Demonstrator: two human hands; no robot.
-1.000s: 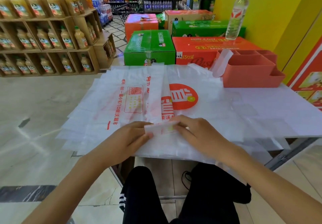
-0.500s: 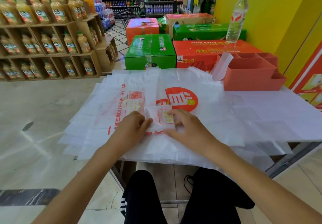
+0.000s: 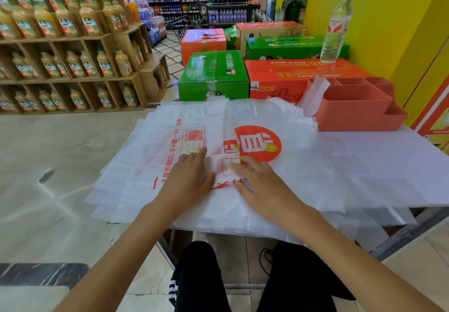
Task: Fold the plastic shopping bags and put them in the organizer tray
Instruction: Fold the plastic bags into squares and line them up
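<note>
I was mid-fold: left hand [image 3: 192, 178] and right hand [image 3: 260, 180] pressed flat-fingered on the bag [image 3: 224, 169] atop the pile [image 3: 315, 166]. Next, I judged, carry it to the tray [image 3: 352, 114].

Both bare forearms reach forward and converge, left hand [image 3: 188, 178] and right hand [image 3: 261, 181] lying palm down, fingers straight and flat, nearly side by side.
</note>
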